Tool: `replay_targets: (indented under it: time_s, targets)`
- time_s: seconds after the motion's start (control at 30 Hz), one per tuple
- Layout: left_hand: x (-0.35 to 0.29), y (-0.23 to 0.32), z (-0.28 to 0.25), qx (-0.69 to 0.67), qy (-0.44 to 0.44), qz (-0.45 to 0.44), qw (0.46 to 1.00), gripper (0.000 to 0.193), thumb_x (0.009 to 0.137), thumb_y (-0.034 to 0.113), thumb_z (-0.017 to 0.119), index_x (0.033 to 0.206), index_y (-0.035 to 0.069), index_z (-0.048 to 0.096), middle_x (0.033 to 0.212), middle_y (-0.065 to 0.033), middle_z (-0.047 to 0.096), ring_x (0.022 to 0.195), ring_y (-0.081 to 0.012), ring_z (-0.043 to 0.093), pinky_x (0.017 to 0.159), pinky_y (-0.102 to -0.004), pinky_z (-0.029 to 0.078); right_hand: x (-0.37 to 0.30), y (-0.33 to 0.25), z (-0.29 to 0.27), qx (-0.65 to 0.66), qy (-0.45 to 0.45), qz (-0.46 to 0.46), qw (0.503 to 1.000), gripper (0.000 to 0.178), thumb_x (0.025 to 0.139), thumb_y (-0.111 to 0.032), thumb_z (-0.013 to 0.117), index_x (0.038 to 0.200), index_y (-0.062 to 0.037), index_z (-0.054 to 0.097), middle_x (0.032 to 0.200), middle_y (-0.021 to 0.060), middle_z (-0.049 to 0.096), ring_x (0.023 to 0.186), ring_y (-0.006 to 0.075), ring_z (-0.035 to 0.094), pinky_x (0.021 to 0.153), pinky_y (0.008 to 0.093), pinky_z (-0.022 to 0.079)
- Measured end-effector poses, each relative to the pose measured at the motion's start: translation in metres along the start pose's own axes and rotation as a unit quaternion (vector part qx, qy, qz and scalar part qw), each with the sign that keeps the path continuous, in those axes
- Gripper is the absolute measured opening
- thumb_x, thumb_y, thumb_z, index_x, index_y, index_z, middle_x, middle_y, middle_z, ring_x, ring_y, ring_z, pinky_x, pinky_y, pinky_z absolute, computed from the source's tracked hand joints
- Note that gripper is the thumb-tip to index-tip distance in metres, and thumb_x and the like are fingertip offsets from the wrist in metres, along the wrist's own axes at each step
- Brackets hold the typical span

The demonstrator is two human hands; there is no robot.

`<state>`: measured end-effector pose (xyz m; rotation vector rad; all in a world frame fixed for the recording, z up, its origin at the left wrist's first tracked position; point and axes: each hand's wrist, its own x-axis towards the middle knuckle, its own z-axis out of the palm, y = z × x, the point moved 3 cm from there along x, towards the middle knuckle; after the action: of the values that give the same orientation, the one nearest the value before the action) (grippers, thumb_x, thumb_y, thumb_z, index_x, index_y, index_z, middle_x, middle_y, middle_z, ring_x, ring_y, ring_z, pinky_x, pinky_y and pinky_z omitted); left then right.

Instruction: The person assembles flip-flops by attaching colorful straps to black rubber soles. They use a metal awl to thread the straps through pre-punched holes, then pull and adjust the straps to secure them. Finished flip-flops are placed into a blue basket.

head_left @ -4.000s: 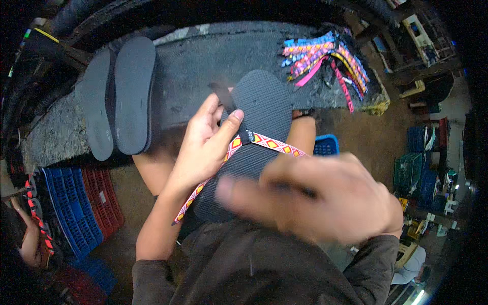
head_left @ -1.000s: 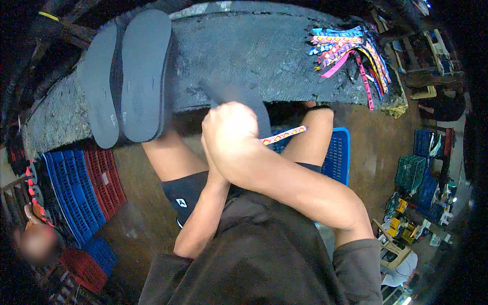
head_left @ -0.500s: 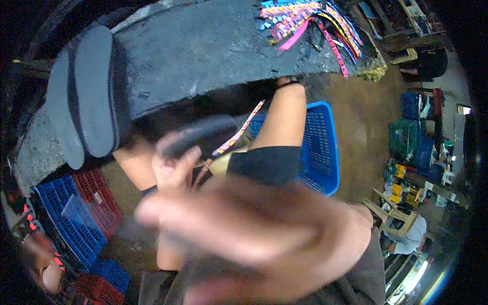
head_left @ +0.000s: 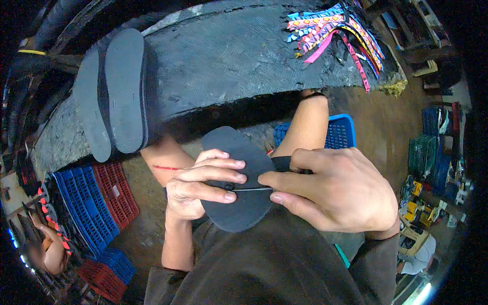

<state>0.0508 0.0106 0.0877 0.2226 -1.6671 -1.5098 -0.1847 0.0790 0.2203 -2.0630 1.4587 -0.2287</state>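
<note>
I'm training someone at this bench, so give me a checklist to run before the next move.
1. Sole steadied: ok; the left hand holds it, fingers across its face.
2. Thin tool in a grip: ok; its end lies between the thumb and forefinger of the right hand.
3. Left fingertips well away from the tool: not ok; they lie close on both sides of it.
4. Tool touching the dark knob: cannot tell; they lie close together.
5. Sole's far face: cannot tell; it is hidden.
6. Straps on the bench: ok; piled toward its right end.
</note>
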Motion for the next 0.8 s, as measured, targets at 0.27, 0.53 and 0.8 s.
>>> replay_targets:
  time_s: [0.27,0.53,0.8]
  targets:
    - [-0.005,0.001,-0.001,-0.027,-0.032,-0.039,0.998,0.021,0.092,0.019,0.070,0.100,0.005,0.084,0.112,-0.0231,0.078,0.111,-0.0409,0.074,0.106,-0.0546,0.047,0.026,-0.002,0.014,0.013,0.003,0.002,1.000,0.024,0.099,-0.032,0.070,0.115,-0.0153,0.077,0.084,0.0085,0.065,0.069,0.0310,0.069,0.058,0.0434,0.054]
    - [-0.007,-0.002,-0.009,-0.143,0.061,-0.033,0.987,0.020,0.092,0.027,0.076,0.097,0.008,0.081,0.106,-0.0238,0.078,0.107,-0.0452,0.074,0.099,-0.0565,0.050,0.024,-0.007,-0.003,-0.029,-0.003,0.003,1.000,0.021,0.100,-0.033,0.068,0.109,-0.0151,0.074,0.075,0.0073,0.064,0.064,0.0321,0.068,0.054,0.0464,0.052]
    - [-0.007,-0.003,-0.021,-0.059,0.016,-0.020,0.998,0.019,0.090,0.026,0.077,0.094,0.008,0.082,0.104,-0.0213,0.079,0.106,-0.0431,0.075,0.096,-0.0551,0.051,0.025,0.001,0.010,-0.033,-0.007,-0.011,0.999,0.022,0.099,-0.032,0.070,0.111,-0.0141,0.072,0.075,0.0062,0.062,0.065,0.0289,0.069,0.053,0.0429,0.052]
